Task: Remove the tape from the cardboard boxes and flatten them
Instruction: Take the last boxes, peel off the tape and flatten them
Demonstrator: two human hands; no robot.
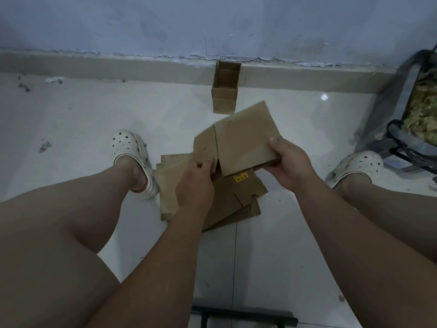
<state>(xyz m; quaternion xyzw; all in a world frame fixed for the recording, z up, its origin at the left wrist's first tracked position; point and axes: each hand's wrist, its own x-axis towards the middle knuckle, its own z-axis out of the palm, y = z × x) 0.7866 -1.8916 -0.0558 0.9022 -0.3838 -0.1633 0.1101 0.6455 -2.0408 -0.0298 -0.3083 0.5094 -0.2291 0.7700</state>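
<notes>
The raised cardboard box (246,140) is plain matte brown with no print. The flattened cardboard pile (227,204) is the same brown, with one small yellow label (240,178) bearing dark print. The open cardboard box (224,98) is brown too, shadowed darker inside. The floor tiles (82,119) are glossy white with grey smudges. The wall (165,24) is pale lilac-blue and its skirting (94,67) grey-beige. The clogs (132,150) are off-white, dotted with round holes. A clear bag (392,98) has black trim and yellow-green contents.

home utility corner | tiled floor (283,233) | peeling painted wall (212,27)
</notes>
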